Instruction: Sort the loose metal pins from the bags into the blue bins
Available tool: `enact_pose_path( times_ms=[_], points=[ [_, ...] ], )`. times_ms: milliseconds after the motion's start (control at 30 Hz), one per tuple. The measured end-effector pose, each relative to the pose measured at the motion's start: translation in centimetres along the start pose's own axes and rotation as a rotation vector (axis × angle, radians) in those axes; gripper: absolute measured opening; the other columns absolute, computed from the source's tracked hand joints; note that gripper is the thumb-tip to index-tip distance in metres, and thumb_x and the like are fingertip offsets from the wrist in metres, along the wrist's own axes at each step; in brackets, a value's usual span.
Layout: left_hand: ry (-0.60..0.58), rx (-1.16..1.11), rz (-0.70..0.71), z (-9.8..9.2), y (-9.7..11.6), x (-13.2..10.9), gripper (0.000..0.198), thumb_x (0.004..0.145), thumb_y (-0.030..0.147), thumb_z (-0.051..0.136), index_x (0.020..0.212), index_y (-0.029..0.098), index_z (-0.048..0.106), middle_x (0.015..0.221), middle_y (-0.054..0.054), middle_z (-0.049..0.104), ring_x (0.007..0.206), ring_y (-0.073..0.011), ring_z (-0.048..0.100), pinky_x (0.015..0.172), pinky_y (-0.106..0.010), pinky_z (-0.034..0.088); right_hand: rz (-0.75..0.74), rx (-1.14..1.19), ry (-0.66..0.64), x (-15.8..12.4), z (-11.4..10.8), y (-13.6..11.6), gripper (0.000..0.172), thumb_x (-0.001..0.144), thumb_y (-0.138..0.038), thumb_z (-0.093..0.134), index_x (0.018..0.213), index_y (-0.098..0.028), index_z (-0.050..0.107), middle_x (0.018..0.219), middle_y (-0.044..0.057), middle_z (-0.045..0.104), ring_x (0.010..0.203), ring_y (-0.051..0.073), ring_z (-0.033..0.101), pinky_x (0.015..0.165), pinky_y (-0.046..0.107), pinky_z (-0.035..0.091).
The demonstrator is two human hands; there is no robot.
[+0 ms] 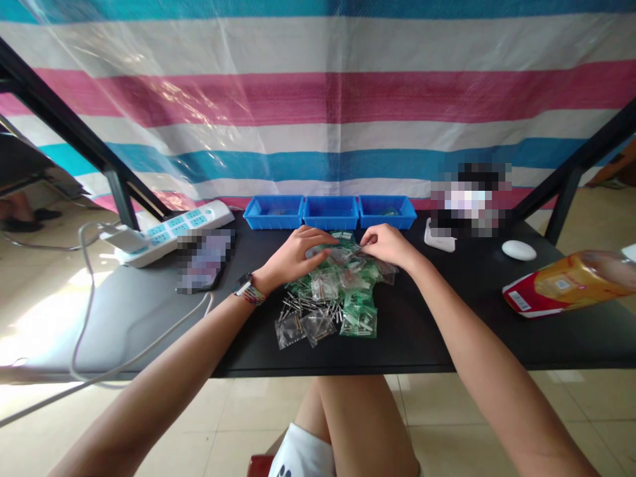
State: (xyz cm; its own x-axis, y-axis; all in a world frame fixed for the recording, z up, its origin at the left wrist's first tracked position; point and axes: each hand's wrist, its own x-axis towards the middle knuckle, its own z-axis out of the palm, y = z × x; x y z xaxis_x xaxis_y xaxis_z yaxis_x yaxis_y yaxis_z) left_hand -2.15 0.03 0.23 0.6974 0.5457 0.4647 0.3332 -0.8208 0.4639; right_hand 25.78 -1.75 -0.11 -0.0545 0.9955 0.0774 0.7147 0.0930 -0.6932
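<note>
A heap of small clear plastic bags (325, 286) and green plastic bags (358, 320) lies in the middle of the black table. Loose silvery metal pins or screws (311, 306) are spread among them. My left hand (301, 255), with a watch and a woven band at its wrist, rests on the heap's left side, palm down and fingers apart. On the heap's right side, my right hand (390, 246) has thumb and forefinger pinched together at the bags. What sits between those fingertips is too small to make out.
Behind the heap stand three blue trays (330, 215), small items in the outer two. A power strip (173, 228), cable (149, 344) and phone (206, 262) lie left. A white case (440, 240), white oval object (519, 250) and lying bottle (566, 281) are right.
</note>
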Motion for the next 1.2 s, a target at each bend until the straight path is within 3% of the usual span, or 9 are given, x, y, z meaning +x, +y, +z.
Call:
enact_pose_path(
  times_ms=[200,400,567,667,833,967,1067,1133,1200],
  points=[
    [0.092,0.075,-0.017,0.2,0.0,-0.2,0.036,0.106,0.035,0.062,0.139,0.027,0.073,0.128,-0.010,0.077,0.117,-0.0297,0.071,0.107,-0.048,0.054,0.094,0.630,0.075,-0.1,-1.8,-1.0,0.008,0.066,-0.019,0.076,0.073,-0.019,0.071,0.062,-0.001,0.066,0.055,0.013,0.057,0.053,0.024,0.048],
    [0.268,-0.044,0.054,0.3,1.4,0.2,0.044,0.099,0.036,0.077,0.141,0.028,0.071,0.140,-0.012,0.072,0.129,-0.0277,0.069,0.113,-0.046,0.055,0.044,1.103,-0.160,-1.4,-0.3,-4.2,0.026,0.068,-0.024,0.086,0.089,-0.020,0.071,0.073,-0.003,0.068,0.064,0.014,0.068,0.067,0.028,0.062],
    [0.371,-0.234,-0.084,0.5,1.6,0.3,0.023,0.099,0.045,0.077,0.097,0.023,0.081,0.098,-0.007,0.081,0.093,-0.0218,0.076,0.090,-0.038,0.060,0.052,1.168,-0.292,-1.9,2.1,-5.1,0.032,0.079,-0.041,0.088,0.098,-0.022,0.071,0.083,0.001,0.071,0.076,0.019,0.072,0.076,0.036,0.067],
    [0.394,-0.334,-0.206,0.6,1.3,0.2,0.033,0.099,0.050,0.077,0.088,0.019,0.078,0.084,-0.005,0.079,0.079,-0.0185,0.072,0.078,-0.032,0.057,0.021,1.125,-0.248,-2.0,2.5,-5.2,0.040,0.084,-0.059,0.083,0.096,-0.022,0.073,0.095,0.005,0.073,0.081,0.020,0.071,0.071,0.036,0.067],
    [0.318,-0.315,-0.228,0.7,0.9,0.0,0.037,0.100,0.049,0.075,0.080,0.018,0.073,0.078,-0.004,0.076,0.075,-0.0158,0.069,0.074,-0.029,0.055,-0.016,1.010,-0.217,-2.2,2.7,-5.3,0.041,0.070,-0.050,0.097,0.086,-0.020,0.074,0.083,0.001,0.070,0.071,0.017,0.068,0.064,0.033,0.062],
    [0.423,-0.288,-0.125,0.7,0.5,0.0,0.022,0.108,0.037,0.063,0.116,0.018,0.072,0.100,-0.007,0.079,0.085,-0.0166,0.074,0.083,-0.032,0.060,0.038,1.041,-0.174,-2.0,2.9,-4.9,0.042,0.067,-0.049,0.098,0.081,-0.019,0.073,0.078,0.001,0.070,0.067,0.015,0.066,0.064,0.032,0.061],
    [0.413,-0.133,0.006,0.2,0.6,0.1,0.035,0.110,0.026,0.057,0.143,0.020,0.063,0.135,-0.014,0.074,0.115,-0.0214,0.075,0.098,-0.039,0.061,0.067,1.087,-0.185,-1.7,3.0,-4.5,0.042,0.067,-0.048,0.099,0.083,-0.018,0.074,0.081,0.002,0.073,0.067,0.015,0.066,0.067,0.032,0.062],
    [0.375,0.000,0.056,-0.1,0.7,0.1,0.029,0.107,0.025,0.062,0.135,0.023,0.071,0.142,-0.013,0.072,0.129,-0.0251,0.070,0.107,-0.044,0.057,0.068,1.124,-0.224,-1.6,3.1,-4.4,0.041,0.068,-0.048,0.098,0.086,-0.018,0.075,0.084,0.003,0.074,0.068,0.015,0.067,0.068,0.032,0.062],
    [0.373,0.054,0.058,-0.2,0.8,0.1,0.018,0.105,0.027,0.068,0.119,0.023,0.078,0.129,-0.010,0.079,0.121,-0.0253,0.072,0.106,-0.046,0.057,0.047,1.155,-0.257,-1.7,3.0,-4.5,0.040,0.073,-0.050,0.094,0.090,-0.019,0.076,0.088,0.005,0.076,0.070,0.016,0.068,0.068,0.033,0.061]
  ],
)
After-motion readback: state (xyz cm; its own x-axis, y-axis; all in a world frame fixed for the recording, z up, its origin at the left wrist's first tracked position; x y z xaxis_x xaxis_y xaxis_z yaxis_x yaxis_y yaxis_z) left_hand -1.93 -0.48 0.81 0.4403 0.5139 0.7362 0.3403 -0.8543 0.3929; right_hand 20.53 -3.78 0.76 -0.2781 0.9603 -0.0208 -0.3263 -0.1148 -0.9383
